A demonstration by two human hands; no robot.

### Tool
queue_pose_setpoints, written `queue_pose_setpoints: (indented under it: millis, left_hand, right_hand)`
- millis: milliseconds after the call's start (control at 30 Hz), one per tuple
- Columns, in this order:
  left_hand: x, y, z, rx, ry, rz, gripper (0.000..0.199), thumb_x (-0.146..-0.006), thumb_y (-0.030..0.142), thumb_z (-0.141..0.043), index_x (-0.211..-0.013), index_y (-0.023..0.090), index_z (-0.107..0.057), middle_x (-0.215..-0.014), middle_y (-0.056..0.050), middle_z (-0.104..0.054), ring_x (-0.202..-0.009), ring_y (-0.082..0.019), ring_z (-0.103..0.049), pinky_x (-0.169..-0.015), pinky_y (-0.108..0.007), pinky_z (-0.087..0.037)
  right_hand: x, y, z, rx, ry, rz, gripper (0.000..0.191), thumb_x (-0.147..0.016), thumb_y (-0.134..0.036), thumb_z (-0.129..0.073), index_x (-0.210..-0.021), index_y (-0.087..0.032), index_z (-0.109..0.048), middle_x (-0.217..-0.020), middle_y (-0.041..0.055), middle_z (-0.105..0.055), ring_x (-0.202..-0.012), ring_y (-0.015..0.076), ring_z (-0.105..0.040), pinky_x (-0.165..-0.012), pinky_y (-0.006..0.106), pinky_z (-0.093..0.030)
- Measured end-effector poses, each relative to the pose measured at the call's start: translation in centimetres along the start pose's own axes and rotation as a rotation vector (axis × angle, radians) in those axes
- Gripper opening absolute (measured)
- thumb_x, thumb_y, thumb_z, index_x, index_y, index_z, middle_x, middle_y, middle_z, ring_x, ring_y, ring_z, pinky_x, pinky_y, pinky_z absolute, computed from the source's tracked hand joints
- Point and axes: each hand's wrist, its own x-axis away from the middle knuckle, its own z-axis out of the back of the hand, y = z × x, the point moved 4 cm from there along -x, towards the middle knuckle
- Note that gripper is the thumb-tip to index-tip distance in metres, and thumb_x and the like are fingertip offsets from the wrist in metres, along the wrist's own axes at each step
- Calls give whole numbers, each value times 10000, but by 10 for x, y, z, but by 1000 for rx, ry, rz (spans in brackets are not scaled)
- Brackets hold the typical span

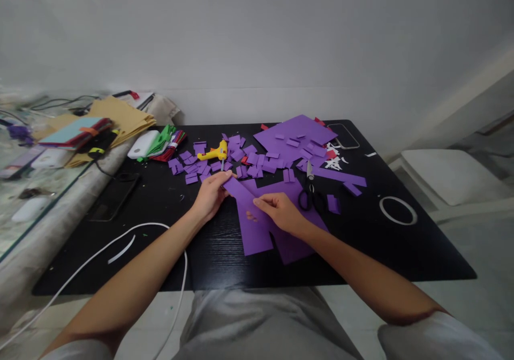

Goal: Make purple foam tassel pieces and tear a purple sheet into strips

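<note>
A purple paper strip (240, 193) is stretched slantwise between my two hands. My left hand (212, 194) pinches its upper left end between thumb and fingers. Its lower right end is in the pinch of my right hand (279, 210). Beneath the strip lie larger purple sheets (256, 237), with a few small brownish marks on one. Black-handled scissors (311, 189) rest just right of the sheets, blades pointing away from me. Many small folded purple pieces (191, 178) are scattered beyond my hands, around a yellow glue gun (213, 152).
A large purple sheet (299, 129) and white scraps (333, 159) are at the back right. A white ring (398, 210) lies on the right of the black table (217, 274). A phone (114, 196) and white cable (120, 237) are on the left.
</note>
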Motion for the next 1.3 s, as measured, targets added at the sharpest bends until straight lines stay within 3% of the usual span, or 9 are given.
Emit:
queue_pose_setpoints:
  millis: [133,300,400,533,633,1000,1167,1233,1300]
  left_hand:
    - [12,-13,-14,-51,-136,117,290,-709,388,-875,-769,131,-757,-711,-37,-711,-601,-138,-627,-592,-259,-513]
    - [17,-11,-16,-240,-155,-23,277,-743,337,-859,-626,135,-712,-602,-28,-681,-549,-129,-591,-573,-255,-480]
    - [6,3,-1,-214,-59,-79,241,-691,297,-886,-638,139,-713,-613,-17,-678,-542,-119,-581,-559,-245,-476]
    - [-13,24,27,-76,205,-132,236,-584,225,-909,-675,143,-706,-669,-8,-695,-576,-127,-617,-589,-254,-523]
    - [-19,27,33,-22,247,-113,237,-577,204,-895,-713,141,-711,-716,-18,-715,-614,-140,-647,-626,-270,-563]
    - [4,-3,1,-108,46,-26,275,-623,316,-923,-732,129,-754,-642,-26,-700,-554,-131,-623,-551,-243,-519]
    - [21,-14,-20,-214,-186,23,295,-747,394,-855,-669,131,-747,-648,-78,-739,-533,-202,-671,-563,-328,-565]
    - [21,-14,-20,-208,-190,26,283,-736,383,-867,-677,132,-749,-642,-68,-735,-529,-195,-664,-559,-324,-563]
    - [14,-8,-12,-181,-109,12,258,-676,337,-911,-700,131,-758,-666,-54,-739,-554,-167,-656,-568,-288,-553]
  right_hand:
    - [1,-2,-1,-5,10,0,386,-847,-581,-707,-817,-203,-782,-829,50,-806,-809,262,-766,-822,410,-605]
    - [1,-7,-3,9,0,28,386,-855,-576,-697,-778,-205,-771,-823,41,-804,-822,256,-769,-827,399,-611]
    - [0,-4,-3,-2,-5,14,401,-852,-583,-704,-761,-197,-760,-822,50,-802,-819,250,-772,-813,388,-618]
    - [-3,5,-1,-104,-5,-68,469,-770,-638,-766,-736,-174,-709,-798,82,-799,-814,252,-789,-788,390,-640]
    - [-4,9,1,-139,9,-94,501,-741,-652,-786,-756,-158,-703,-814,107,-803,-804,252,-796,-790,401,-650]
    - [-3,7,0,-102,19,-72,459,-770,-614,-765,-822,-158,-752,-798,73,-790,-797,233,-780,-770,361,-628]
    - [0,-2,-2,79,17,64,366,-883,-522,-680,-806,-178,-780,-827,56,-800,-781,217,-744,-760,330,-575]
    - [0,-3,-2,89,9,83,358,-901,-500,-666,-796,-178,-781,-825,57,-801,-780,220,-741,-758,329,-566]
    - [0,-4,-2,90,7,92,351,-914,-484,-657,-809,-174,-783,-833,58,-802,-779,219,-736,-749,323,-560]
